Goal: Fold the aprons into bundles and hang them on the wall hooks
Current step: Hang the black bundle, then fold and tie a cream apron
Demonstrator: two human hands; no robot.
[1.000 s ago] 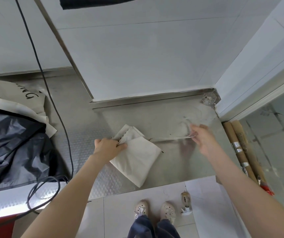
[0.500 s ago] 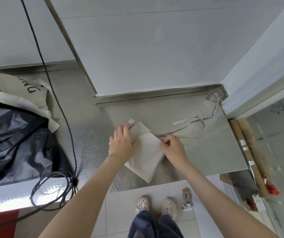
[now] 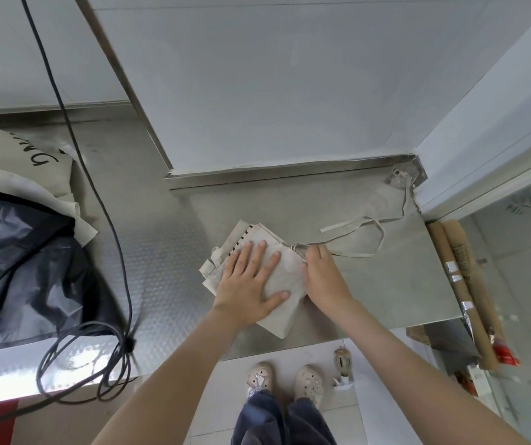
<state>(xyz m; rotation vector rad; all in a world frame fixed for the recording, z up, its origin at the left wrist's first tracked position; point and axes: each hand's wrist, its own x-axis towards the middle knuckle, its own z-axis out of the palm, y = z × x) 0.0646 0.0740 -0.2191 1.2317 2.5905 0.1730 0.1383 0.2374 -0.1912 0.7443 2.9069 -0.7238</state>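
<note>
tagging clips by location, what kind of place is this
Likely a commercial kitchen or back-room prep area, though no cookware shows: a stainless steel counter with a metal backsplash lip, plain white wall panels behind it, and a cream apron lying folded on it.

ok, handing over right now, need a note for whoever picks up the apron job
Left hand: flat on the folded apron, pressing it to the counter.
Right hand: pinches the strap at the apron's right corner; the rest of it lies looped on the counter.
Done: apron folded small.
Left: probably bind it with the strap, then hang it; no hook clearly in view. Cream cloth and black cloth at far left may be next.
</note>
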